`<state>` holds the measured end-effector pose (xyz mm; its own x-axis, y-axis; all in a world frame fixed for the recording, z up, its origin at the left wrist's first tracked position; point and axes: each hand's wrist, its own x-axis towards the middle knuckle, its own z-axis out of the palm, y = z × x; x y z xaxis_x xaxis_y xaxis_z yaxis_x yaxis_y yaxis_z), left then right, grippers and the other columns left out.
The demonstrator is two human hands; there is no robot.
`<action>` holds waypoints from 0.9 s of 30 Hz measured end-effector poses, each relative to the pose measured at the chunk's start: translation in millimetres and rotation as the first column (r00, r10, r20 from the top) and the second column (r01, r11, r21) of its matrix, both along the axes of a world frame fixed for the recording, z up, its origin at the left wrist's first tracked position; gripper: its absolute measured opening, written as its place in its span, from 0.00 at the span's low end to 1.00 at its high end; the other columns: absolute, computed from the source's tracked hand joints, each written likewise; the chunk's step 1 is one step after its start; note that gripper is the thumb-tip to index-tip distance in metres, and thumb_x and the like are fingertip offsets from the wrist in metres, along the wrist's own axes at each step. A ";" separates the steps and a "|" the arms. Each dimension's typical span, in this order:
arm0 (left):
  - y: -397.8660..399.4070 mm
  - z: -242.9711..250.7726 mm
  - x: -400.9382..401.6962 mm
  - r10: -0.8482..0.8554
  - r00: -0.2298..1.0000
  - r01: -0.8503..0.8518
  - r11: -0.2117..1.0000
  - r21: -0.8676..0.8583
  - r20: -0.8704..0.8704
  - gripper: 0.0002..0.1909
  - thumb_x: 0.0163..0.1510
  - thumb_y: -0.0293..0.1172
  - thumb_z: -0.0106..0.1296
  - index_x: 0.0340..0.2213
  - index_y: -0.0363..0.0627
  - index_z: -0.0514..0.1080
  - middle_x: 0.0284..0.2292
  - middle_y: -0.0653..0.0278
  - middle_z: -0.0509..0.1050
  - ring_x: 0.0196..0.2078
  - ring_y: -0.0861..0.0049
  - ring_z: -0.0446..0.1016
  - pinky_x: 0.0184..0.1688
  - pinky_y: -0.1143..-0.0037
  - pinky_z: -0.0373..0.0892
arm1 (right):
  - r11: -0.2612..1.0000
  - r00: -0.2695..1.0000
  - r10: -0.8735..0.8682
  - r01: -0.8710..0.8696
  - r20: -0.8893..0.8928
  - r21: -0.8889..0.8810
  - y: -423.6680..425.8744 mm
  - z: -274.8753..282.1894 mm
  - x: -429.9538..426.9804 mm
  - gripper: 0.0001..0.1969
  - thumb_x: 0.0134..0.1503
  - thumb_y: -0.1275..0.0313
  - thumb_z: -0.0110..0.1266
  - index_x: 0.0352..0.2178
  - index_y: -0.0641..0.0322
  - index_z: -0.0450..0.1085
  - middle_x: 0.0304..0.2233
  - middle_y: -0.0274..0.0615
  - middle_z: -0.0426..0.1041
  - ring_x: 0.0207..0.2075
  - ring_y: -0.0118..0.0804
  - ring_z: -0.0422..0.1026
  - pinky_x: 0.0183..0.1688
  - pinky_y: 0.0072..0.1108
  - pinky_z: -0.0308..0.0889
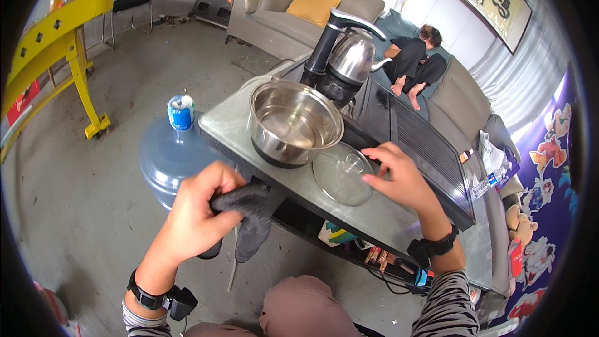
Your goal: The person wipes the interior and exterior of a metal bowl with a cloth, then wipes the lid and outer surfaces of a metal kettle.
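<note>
My left hand pinches a dark grey piece of fabric, perhaps socks or gloves, which hangs down in front of the table edge. My right hand has thumb and fingers apart and holds nothing. Its fingertips are at the right rim of a round glass lid; whether they touch it I cannot tell. The lid lies on the light tabletop, knob up. Right behind it stands a stainless steel pot with clear liquid inside.
A steel electric kettle stands on a black base behind the pot, next to a black tea tray. Left of the table, a blue can tops a large water jug. A person sits on the far sofa.
</note>
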<state>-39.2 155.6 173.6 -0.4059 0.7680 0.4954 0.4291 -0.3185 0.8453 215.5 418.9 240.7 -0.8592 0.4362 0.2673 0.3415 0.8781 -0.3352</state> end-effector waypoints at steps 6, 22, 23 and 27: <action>28.8 98.7 -13.0 0.275 0.917 -0.243 0.959 0.143 -0.288 0.10 0.42 0.21 0.53 0.27 0.36 0.63 0.20 0.53 0.65 0.23 0.67 0.63 0.29 0.73 0.65 | 0.997 0.995 0.078 -0.077 0.068 -0.017 17.6 -17.1 -12.4 0.22 0.50 0.65 0.64 0.45 0.62 0.72 0.34 0.42 0.70 0.28 0.35 0.71 0.32 0.25 0.69; 50.3 48.6 -27.7 0.378 0.921 -0.382 0.924 -0.028 -0.094 0.11 0.45 0.27 0.53 0.31 0.36 0.64 0.22 0.55 0.69 0.25 0.69 0.69 0.31 0.71 0.67 | 0.967 0.994 0.104 -0.097 0.017 -0.235 -6.5 67.4 3.6 0.12 0.44 0.76 0.66 0.33 0.61 0.75 0.25 0.28 0.68 0.22 0.15 0.64 0.25 0.13 0.60; 53.6 45.7 -27.7 0.382 0.920 -0.385 0.923 -0.019 -0.093 0.11 0.45 0.27 0.53 0.31 0.36 0.64 0.22 0.55 0.69 0.25 0.69 0.69 0.31 0.71 0.67 | 0.959 0.996 0.091 -0.086 0.006 -0.271 -7.0 77.4 -2.5 0.11 0.45 0.76 0.65 0.33 0.61 0.75 0.25 0.26 0.68 0.23 0.14 0.63 0.25 0.12 0.60; 64.0 38.1 -26.0 0.460 0.874 -0.472 0.881 -0.041 -0.157 0.14 0.46 0.31 0.54 0.33 0.35 0.66 0.24 0.46 0.73 0.30 0.53 0.74 0.35 0.66 0.69 | 0.954 0.956 0.231 -0.259 -0.182 -0.153 20.8 89.4 -51.2 0.13 0.50 0.75 0.66 0.38 0.62 0.76 0.27 0.23 0.66 0.24 0.13 0.62 0.28 0.11 0.59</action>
